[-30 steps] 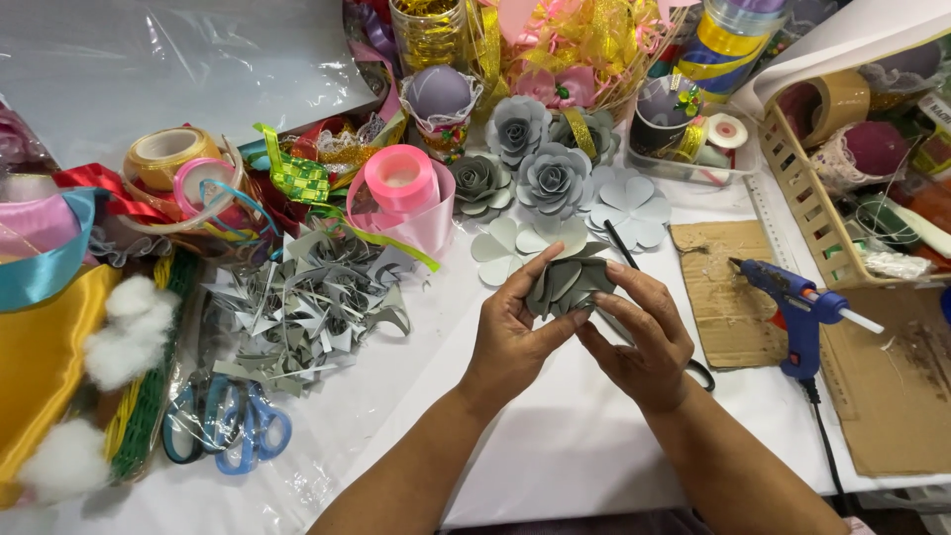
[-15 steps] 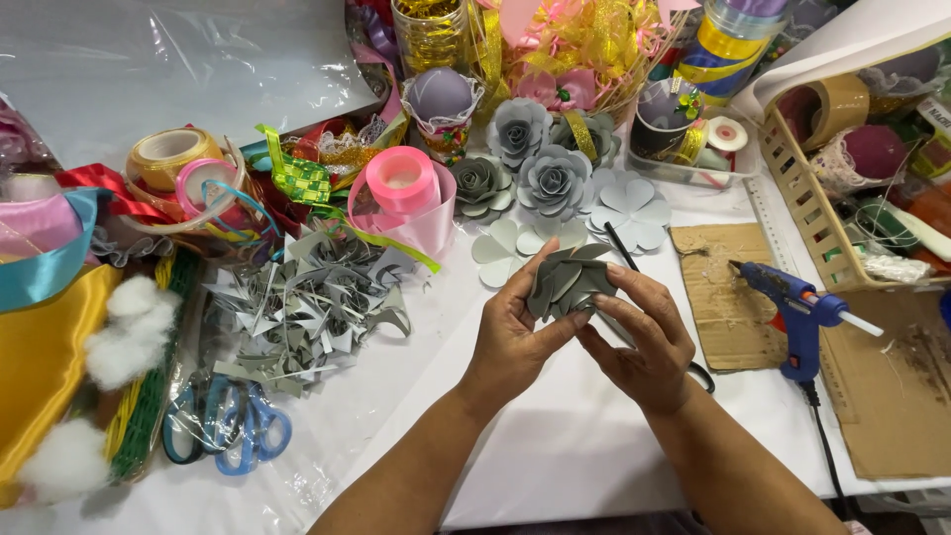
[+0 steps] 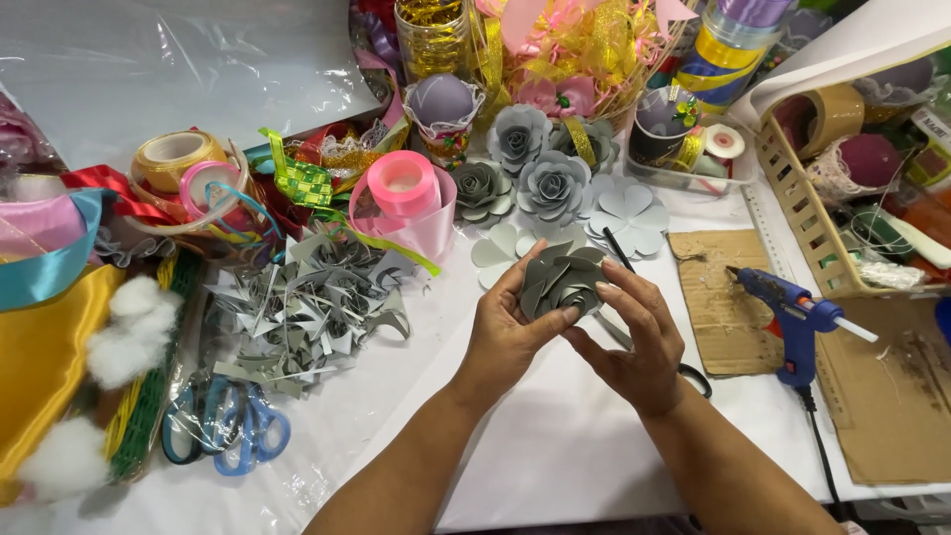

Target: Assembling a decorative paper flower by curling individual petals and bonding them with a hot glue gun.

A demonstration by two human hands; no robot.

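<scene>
A person's two bare hands hold a grey paper flower (image 3: pixel 562 280) above the middle of a white work table (image 3: pixel 555 466). The left hand (image 3: pixel 510 332) cups the flower from the left and below, thumb pressed to its near edge, fingers curled behind the petals. The right hand (image 3: pixel 634 342) closes on it from the right, fingertips resting on the outer petals. Both hands grip the same flower, which faces up toward the camera.

Just beyond the hands, farther on the table, sit three finished grey paper roses (image 3: pixel 540 168) and several flat grey petal cut-outs (image 3: pixel 626 213). To the left lies a heap of grey paper scraps (image 3: pixel 302 307), with a roll of pink ribbon (image 3: pixel 404 188) just behind it and blue-handled scissors (image 3: pixel 226 431) inside clear plastic at the near left. White cotton tufts (image 3: pixel 124 332) lie beside a yellow satin cloth (image 3: pixel 40 367) at the far left edge.

To the right of the hands, a blue glue gun (image 3: pixel 792 317) stands on its rest near a sheet of brown cardboard (image 3: pixel 718 297), its cord trailing toward the near edge. A tan plastic basket (image 3: pixel 802 208) full of tape rolls and trims fills the far right corner.
</scene>
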